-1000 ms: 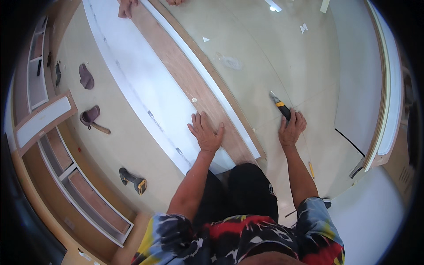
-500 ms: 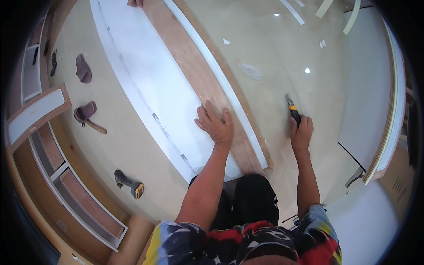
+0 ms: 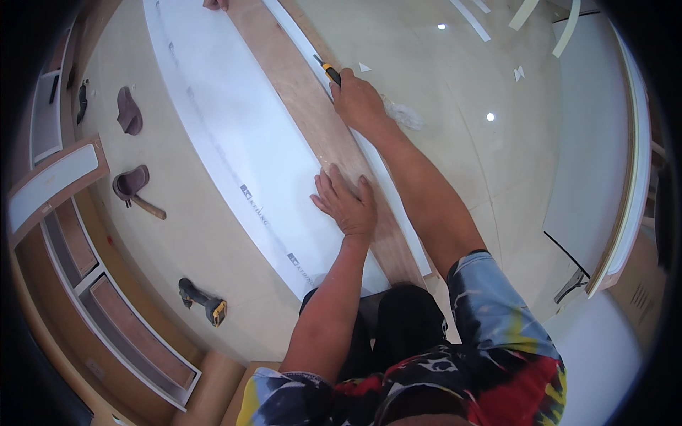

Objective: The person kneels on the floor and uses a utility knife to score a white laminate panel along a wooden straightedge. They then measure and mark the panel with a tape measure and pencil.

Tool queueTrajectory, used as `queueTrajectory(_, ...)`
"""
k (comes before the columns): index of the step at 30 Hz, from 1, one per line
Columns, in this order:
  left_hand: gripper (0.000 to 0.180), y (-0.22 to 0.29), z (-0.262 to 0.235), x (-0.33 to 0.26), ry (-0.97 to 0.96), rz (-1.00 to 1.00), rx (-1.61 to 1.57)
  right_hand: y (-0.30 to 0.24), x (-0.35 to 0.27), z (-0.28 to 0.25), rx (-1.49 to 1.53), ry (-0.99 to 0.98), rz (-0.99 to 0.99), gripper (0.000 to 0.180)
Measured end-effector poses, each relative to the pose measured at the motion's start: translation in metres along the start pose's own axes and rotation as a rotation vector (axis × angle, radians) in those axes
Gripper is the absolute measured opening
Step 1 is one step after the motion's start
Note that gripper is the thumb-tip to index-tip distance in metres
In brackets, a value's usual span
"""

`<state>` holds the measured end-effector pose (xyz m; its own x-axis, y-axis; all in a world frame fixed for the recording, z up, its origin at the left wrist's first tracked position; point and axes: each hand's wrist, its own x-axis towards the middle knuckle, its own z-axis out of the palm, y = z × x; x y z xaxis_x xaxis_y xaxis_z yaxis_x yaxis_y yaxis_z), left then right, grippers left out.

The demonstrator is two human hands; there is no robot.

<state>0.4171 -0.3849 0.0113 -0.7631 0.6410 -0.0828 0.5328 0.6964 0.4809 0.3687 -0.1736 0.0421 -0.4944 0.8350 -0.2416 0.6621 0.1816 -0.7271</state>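
Pressed flat with its fingers spread, my left hand lies across a brown plywood strip and the white sheet beneath or beside it. My right hand grips a black and yellow utility knife. The blade end points up and left, over the white strip along the plywood's right side; whether it touches cannot be told. At the far end, another person's hand rests by the plywood. My knees are at the near end.
Left on the floor are two slippers, a wooden handle and a cordless drill. Cabinet frames stand further left. A pale panel stands at the right. Thin offcut strips and small scraps lie far right.
My right hand has carried the utility knife from the floor area at right, up and left to the edge of the strips. My left hand has stayed in place.
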Motion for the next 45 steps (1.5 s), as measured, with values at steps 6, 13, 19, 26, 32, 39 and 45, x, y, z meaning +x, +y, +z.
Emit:
queueTrajectory(6, 0.070, -0.007, 0.001, -0.003, 0.015, 0.019, 0.013, -0.019, 0.001, 0.003, -0.093, -0.110, 0.062, 0.024)
queueTrajectory(13, 0.068, -0.004, 0.002, 0.000, 0.015, 0.025, -0.020, -0.024, 0.004, 0.004, -0.185, -0.142, 0.051, 0.024)
queueTrajectory(19, 0.067, -0.011, 0.003, -0.001, 0.037, 0.041, 0.028, -0.032, -0.001, -0.001, -0.224, -0.223, 0.073, 0.026)
queueTrajectory(26, 0.067, -0.008, 0.004, -0.003, 0.013, 0.035, 0.015, -0.027, -0.018, -0.010, -0.223, -0.243, 0.073, 0.026)
queueTrajectory(32, 0.067, -0.009, 0.002, -0.001, 0.032, 0.045, 0.002, -0.017, -0.057, -0.014, -0.245, -0.291, 0.149, 0.024)
queueTrajectory(39, 0.066, -0.012, 0.004, -0.003, 0.015, 0.088, 0.007, 0.007, -0.112, -0.018, -0.160, -0.257, 0.185, 0.024)
queueTrajectory(45, 0.063, -0.004, -0.002, 0.000, -0.001, 0.056, 0.007, 0.025, -0.188, -0.035, -0.124, -0.331, 0.298, 0.019)
